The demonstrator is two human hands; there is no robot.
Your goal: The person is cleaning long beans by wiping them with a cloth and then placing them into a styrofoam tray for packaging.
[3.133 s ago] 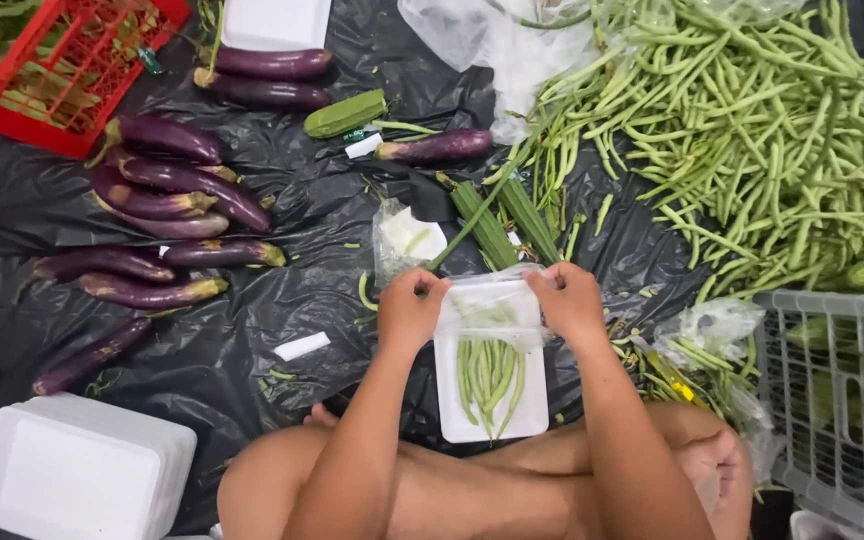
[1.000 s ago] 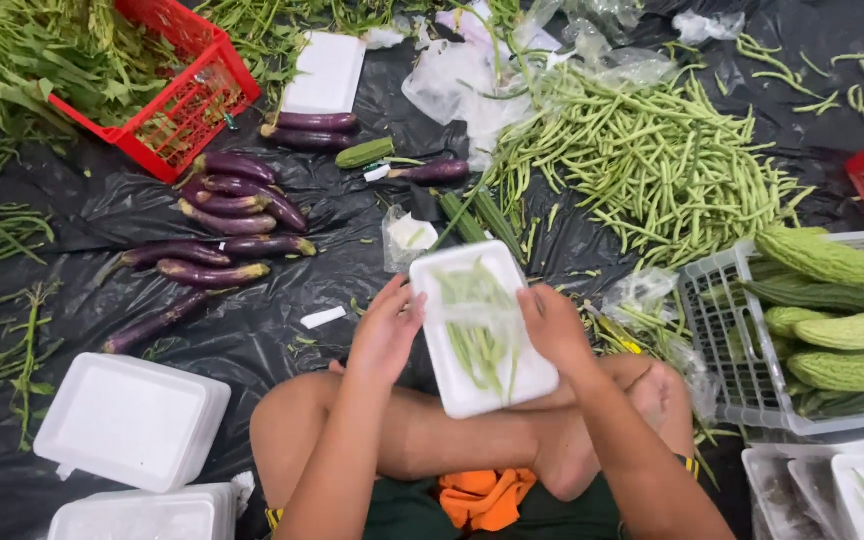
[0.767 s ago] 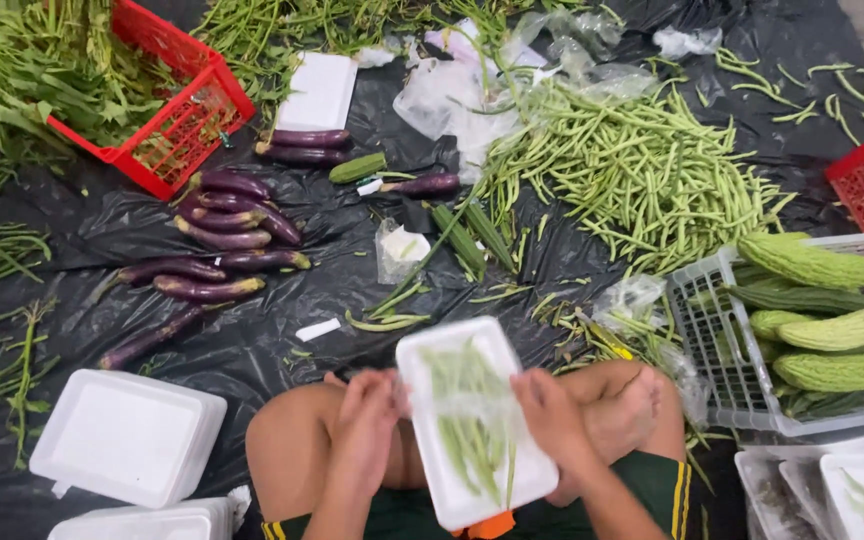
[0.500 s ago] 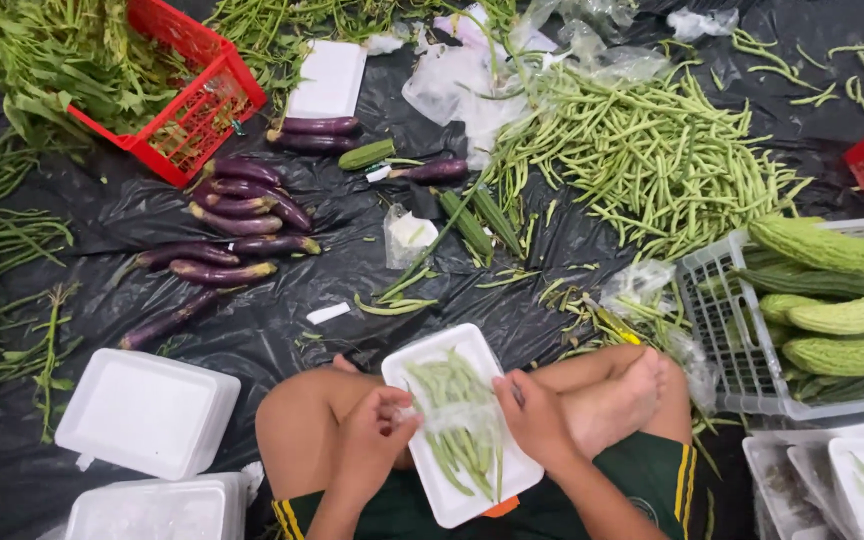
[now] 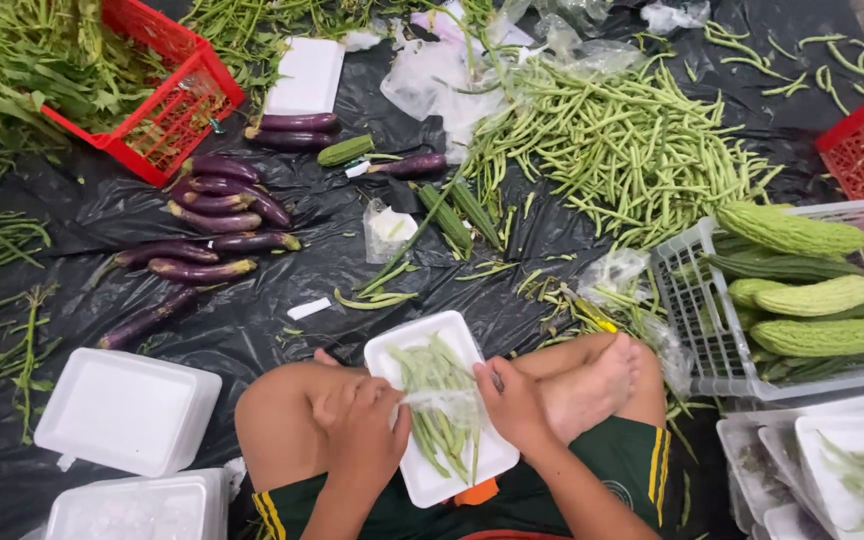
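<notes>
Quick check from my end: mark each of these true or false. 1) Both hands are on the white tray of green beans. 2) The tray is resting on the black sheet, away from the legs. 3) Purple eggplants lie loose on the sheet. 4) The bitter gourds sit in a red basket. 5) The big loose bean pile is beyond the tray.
1) True: the left hand and right hand hold the white tray of green beans from either side.
2) False: it sits over the person's folded legs.
3) True: the eggplants lie on the black sheet.
4) False: the bitter gourds are in a pale crate.
5) True: the bean pile lies beyond it.
</notes>
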